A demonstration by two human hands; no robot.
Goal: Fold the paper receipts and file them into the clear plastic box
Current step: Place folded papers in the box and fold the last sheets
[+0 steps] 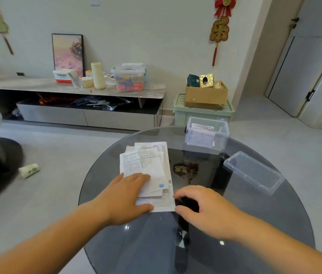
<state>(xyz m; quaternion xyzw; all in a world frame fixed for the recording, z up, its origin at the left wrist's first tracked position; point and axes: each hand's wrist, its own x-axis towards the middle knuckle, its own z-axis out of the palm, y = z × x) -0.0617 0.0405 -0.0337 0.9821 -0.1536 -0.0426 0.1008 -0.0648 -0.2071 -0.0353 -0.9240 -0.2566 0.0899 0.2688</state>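
A loose stack of white paper receipts (147,165) lies on the round dark glass table (255,224). My left hand (124,196) rests flat on the stack's near left part, fingers straight. My right hand (203,206) is at the stack's near right corner, with fingers curled and thumb and fingertips touching the paper's edge. A clear plastic box (206,133) stands at the table's far edge with some folded papers inside. Its clear lid (253,172) lies upside down on the right of the table.
Beyond the table are a low TV cabinet (73,89) with boxes and a picture, a green bin (201,113) carrying a cardboard box, and a tissue pack (29,170) on the floor. A dark chair base sits at left.
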